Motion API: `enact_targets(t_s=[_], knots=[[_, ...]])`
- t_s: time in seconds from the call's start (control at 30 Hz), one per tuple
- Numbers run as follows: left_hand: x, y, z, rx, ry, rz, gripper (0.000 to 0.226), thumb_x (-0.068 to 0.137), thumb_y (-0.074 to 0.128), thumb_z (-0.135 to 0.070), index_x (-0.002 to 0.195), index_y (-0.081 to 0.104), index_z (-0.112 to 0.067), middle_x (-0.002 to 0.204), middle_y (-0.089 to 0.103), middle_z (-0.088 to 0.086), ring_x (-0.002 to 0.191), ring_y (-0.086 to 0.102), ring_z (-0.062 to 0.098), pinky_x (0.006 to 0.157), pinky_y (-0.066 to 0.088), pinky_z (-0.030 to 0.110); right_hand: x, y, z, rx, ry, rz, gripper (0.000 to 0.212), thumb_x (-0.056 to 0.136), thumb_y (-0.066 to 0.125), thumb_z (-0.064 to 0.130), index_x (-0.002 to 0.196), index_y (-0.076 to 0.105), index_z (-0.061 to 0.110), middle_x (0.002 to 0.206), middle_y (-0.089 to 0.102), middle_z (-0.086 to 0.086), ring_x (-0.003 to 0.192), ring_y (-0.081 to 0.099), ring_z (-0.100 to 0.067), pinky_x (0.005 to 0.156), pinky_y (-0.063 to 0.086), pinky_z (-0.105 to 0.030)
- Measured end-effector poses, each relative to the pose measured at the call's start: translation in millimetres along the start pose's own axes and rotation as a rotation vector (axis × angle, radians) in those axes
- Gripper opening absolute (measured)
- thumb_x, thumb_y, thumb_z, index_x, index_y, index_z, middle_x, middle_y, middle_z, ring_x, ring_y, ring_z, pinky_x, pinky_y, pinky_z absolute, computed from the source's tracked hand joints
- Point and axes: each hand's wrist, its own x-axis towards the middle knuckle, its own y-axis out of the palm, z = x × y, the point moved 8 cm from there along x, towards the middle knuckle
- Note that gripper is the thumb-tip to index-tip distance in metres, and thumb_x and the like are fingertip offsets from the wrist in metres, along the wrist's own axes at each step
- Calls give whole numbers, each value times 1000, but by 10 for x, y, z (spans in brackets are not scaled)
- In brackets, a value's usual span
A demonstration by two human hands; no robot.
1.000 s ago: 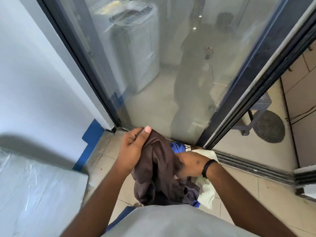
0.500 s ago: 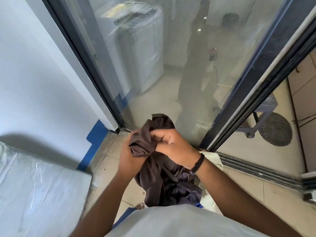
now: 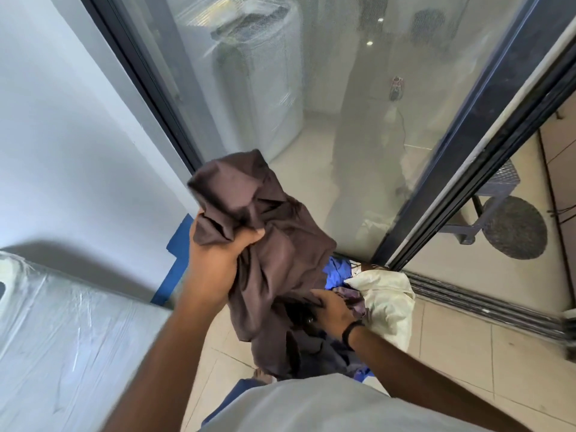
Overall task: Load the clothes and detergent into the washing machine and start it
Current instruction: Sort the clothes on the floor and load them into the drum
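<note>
My left hand [image 3: 218, 260] grips a bunched dark brown garment [image 3: 265, 232] and holds it up in front of me, above the floor. Its lower part hangs down to a pile of clothes [image 3: 349, 347] on the tiles. My right hand [image 3: 330, 310], with a black wristband, reaches into that pile and its fingers curl on dark fabric there. A blue garment [image 3: 335, 272] and a pale cream one [image 3: 386, 297] lie in the pile. The plastic-wrapped top of the washing machine [image 3: 62, 338] fills the lower left.
A sliding glass door [image 3: 343, 104] with a dark frame [image 3: 467, 169] stands straight ahead and reflects the machine. A white wall [image 3: 62, 135] is on the left. A round dark mat [image 3: 514, 227] and a metal stool [image 3: 495, 185] sit beyond the door track on the right.
My left hand has lifted the brown garment higher. My right hand has let go of its top and dropped down into the pile on the floor.
</note>
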Motion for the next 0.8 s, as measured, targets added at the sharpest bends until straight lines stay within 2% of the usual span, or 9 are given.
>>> enact_targets(t_s=[0.07, 0.17, 0.27, 0.37, 0.47, 0.53, 0.67, 0.73, 0.8], knots=[[35, -40, -49, 229, 39, 135, 56, 48, 84, -37, 97, 69, -16, 92, 76, -7, 92, 71, 12, 84, 57, 30, 32, -134, 56, -10, 15, -84, 31, 81, 54, 1, 78, 72, 27, 84, 72, 8, 81, 58, 0, 79, 51, -39], [-17, -71, 123, 457, -23, 326, 44, 49, 87, -47, 88, 73, -32, 89, 76, -10, 87, 71, 6, 82, 54, 29, 30, -387, 580, 23, -44, -187, 22, 76, 50, 21, 82, 70, 15, 78, 71, -7, 76, 55, -5, 74, 55, -42], [-118, -60, 365, 482, -27, 407, 79, 53, 96, -39, 124, 65, -28, 121, 70, 1, 116, 65, 16, 103, 49, 48, -93, -328, 1385, 159, -208, -70, 29, 77, 51, 12, 94, 74, 12, 94, 76, -2, 92, 60, -7, 83, 53, -33], [-229, 67, 484, 545, 43, 487, 130, 49, 102, -31, 155, 28, -34, 150, 46, -12, 140, 44, 11, 115, 36, 38, -275, -101, 1904, 142, -337, 129, 22, 78, 51, -10, 90, 68, -3, 91, 72, -6, 89, 56, -11, 77, 51, -41], [-223, 93, 462, 557, 80, 377, 97, 49, 102, -20, 130, 50, -34, 119, 61, -35, 114, 57, -12, 97, 46, 15, -372, -82, 1918, 234, -269, 323, 21, 74, 60, -8, 93, 61, -16, 90, 61, -10, 87, 52, -16, 76, 44, -34], [-246, 137, 379, 549, 123, 277, 76, 54, 97, -2, 107, 54, -34, 98, 64, -40, 94, 59, -20, 80, 44, 2, -412, -123, 1857, 481, -192, 356, 29, 67, 55, -9, 94, 67, -6, 87, 64, -12, 81, 58, -19, 73, 48, -29], [-328, 238, 253, 444, 181, 127, 64, 61, 93, 0, 98, 52, -32, 90, 61, -17, 87, 57, -22, 75, 41, -2, -306, -261, 1379, 907, -23, -43, 34, 80, 45, -16, 101, 61, 6, 86, 60, -13, 70, 61, -20, 63, 53, -31], [-327, 198, 197, 298, 169, 74, 60, 57, 95, -8, 100, 59, -27, 92, 69, -10, 90, 64, -12, 81, 48, 6, -312, -332, 1074, 705, 33, -165, 38, 88, 43, -19, 107, 56, 12, 92, 57, -8, 68, 63, -13, 59, 55, -29], [-313, 177, 112, 109, 105, 68, 56, 49, 93, -22, 98, 66, -17, 95, 75, -3, 93, 72, 11, 85, 57, 28, -389, -414, 965, 295, 1, -189, 53, 87, 57, -15, 127, 53, 20, 114, 58, -6, 92, 67, -11, 82, 56, -25]])
